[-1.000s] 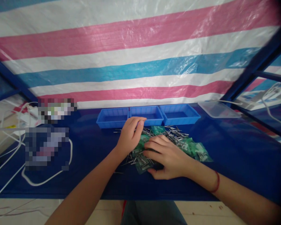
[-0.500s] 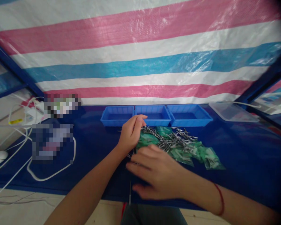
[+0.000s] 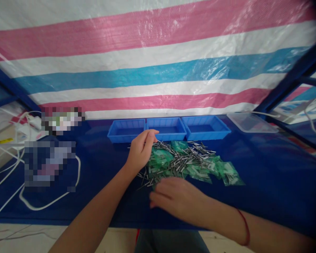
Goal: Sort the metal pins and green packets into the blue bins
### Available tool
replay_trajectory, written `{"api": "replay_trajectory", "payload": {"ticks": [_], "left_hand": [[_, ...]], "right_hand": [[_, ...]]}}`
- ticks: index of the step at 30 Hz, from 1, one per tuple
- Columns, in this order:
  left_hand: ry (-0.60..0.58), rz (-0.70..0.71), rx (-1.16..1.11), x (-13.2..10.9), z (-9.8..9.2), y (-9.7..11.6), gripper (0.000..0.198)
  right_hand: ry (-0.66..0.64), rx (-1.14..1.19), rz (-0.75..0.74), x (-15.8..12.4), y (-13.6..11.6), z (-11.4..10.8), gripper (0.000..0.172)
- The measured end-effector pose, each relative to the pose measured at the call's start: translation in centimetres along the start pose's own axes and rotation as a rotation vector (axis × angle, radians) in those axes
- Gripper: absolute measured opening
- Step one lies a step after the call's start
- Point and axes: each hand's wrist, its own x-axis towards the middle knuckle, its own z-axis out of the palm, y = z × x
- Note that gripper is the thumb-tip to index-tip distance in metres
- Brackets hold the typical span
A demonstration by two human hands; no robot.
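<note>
A loose heap of thin, straight, silver-grey metal rods [image 3: 183, 160] lies on a glossy dark-blue tabletop [image 3: 274, 179], pointing every which way. Mixed into it are small, flat packets of translucent green plastic film [image 3: 231, 174]; the rightmost has pale, slim shapes showing through.

Handling this jumble well probably calls for low, gentle fingertips: easing rods apart a few at a time, lifting packets by an edge of film so that rod ends do not pierce it, and using one hand as a soft stop against rolling.

The left hand [image 3: 140, 149] is at the heap's left edge, thumb and forefinger close together, the other fingers mostly hidden; whether anything is pinched there cannot be told. The right hand [image 3: 173, 196], slightly blurred, is at the heap's near edge, knuckles up and fingers bent inward. Its fingertips point left, nearest rods and green film; its grasp is hidden too.

Just beyond the heap, three open, rectangular blue plastic bins [image 3: 168, 136] stand in a row. To their right lies a shallow, clear plastic tray [image 3: 252, 123]. Behind hangs a pink, white and blue striped plastic sheet [image 3: 147, 77].
</note>
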Motion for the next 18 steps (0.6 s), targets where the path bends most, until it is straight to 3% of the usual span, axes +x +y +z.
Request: {"api": "replay_trajectory", "payload": {"ticks": [4, 7, 14, 16, 18], "left_hand": [[-0.010, 0.032, 0.055, 0.1, -0.2, 0.3, 0.033], [-0.030, 0.036, 0.074, 0.1, -0.1, 0.4, 0.031], [-0.069, 0.021, 0.061, 0.0, 0.2, 0.5, 0.030], [-0.068, 0.010, 0.053, 0.0, 0.2, 0.5, 0.029], [-0.066, 0.011, 0.042, 0.1, 0.1, 0.6, 0.029]], "right_hand": [[0.151, -0.102, 0.316, 0.1, 5.4, -3.0, 0.028], [0.114, -0.161, 0.370, 0.1, 7.9, -3.6, 0.030], [-0.145, -0.037, 0.233, 1.1, 7.7, -2.2, 0.027], [-0.109, -0.013, 0.243, 1.3, 7.6, -2.2, 0.021], [0.013, 0.027, 0.298, 1.3, 7.8, -2.4, 0.022]]}}
